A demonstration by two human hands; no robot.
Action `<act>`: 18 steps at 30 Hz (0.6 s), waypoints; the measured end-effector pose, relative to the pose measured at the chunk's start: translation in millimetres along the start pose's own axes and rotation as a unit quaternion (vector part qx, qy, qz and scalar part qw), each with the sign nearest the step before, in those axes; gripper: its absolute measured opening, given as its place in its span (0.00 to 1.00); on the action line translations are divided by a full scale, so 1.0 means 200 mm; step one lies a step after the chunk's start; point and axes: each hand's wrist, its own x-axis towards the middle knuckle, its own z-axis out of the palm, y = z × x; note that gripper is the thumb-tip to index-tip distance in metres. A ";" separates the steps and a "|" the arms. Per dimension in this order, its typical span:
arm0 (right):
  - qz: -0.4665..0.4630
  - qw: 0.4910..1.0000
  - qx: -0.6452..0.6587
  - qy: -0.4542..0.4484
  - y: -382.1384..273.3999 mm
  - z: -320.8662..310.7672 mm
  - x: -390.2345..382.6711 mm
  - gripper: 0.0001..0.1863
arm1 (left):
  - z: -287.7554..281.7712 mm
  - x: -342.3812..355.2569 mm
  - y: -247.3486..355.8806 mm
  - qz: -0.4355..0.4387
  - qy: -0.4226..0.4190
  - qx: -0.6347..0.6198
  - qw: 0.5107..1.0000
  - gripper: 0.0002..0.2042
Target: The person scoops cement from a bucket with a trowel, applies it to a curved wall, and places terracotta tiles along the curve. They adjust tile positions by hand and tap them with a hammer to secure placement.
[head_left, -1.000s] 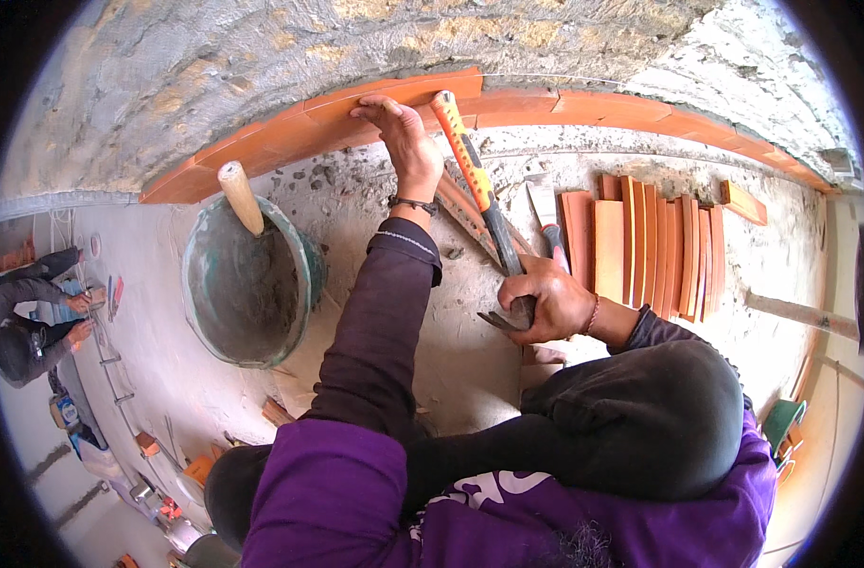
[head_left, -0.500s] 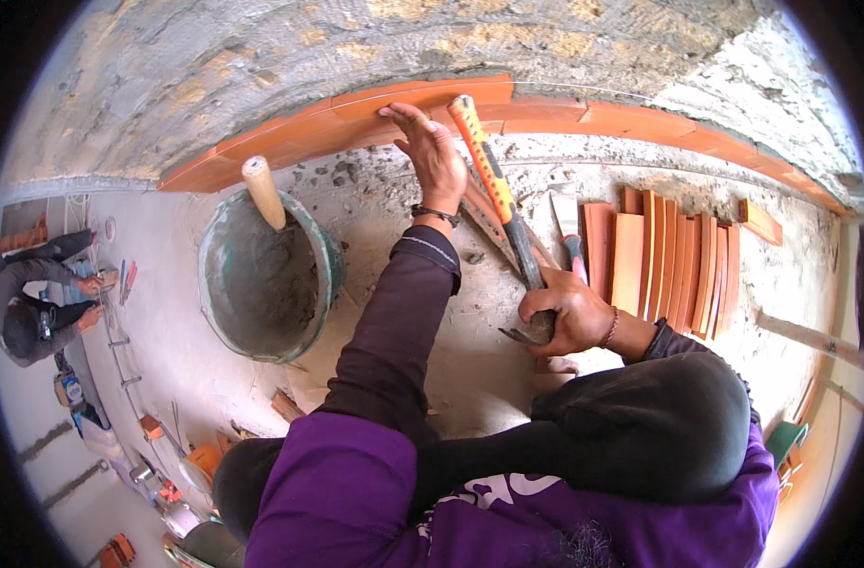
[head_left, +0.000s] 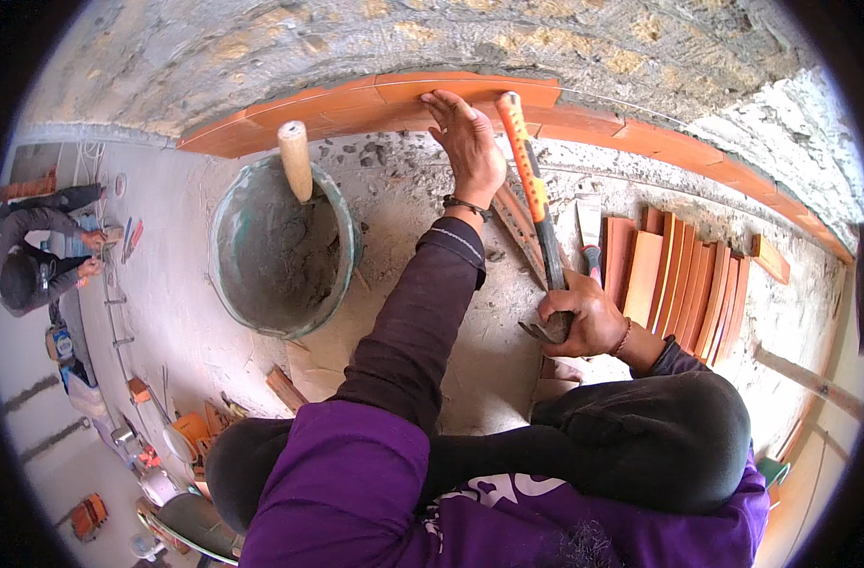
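Observation:
My left hand (head_left: 472, 147) reaches out to a row of orange bricks (head_left: 356, 112) along the foot of the wall. Its fingers are apart and rest against the face of the upper bricks, holding nothing. My right hand (head_left: 593, 317) is closed around a hammer (head_left: 536, 204) close to its metal head. The hammer's orange and yellow handle points away from me, its end close in front of the bricks. A thin string (head_left: 631, 106) runs along the top of the row.
A mortar bucket (head_left: 226, 284) with a wooden tool handle (head_left: 294, 156) stands left. Right are a trowel (head_left: 589, 222) and a stack of thin bricks (head_left: 683, 275). Metal bars (head_left: 524, 232) lie beyond the hammer. At far left, another person (head_left: 25, 251) works near scattered tools.
The view has shifted, so everything ahead appears farther right. My left fingers look a little more bent against the bricks. My right hand keeps its hold on the hammer.

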 end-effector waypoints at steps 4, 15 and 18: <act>0.037 0.999 0.001 -0.012 0.06 0.10 -0.11 0.21 | 0.02 0.04 0.07 -0.010 0.050 -0.057 0.997 0.42; -0.035 0.999 -0.007 0.005 0.04 0.04 0.04 0.19 | -0.06 0.05 0.06 -0.058 0.039 -0.095 0.993 0.39; -0.009 1.000 -0.019 -0.004 0.00 0.04 0.06 0.18 | -0.02 0.06 0.03 -0.044 0.065 -0.079 0.994 0.38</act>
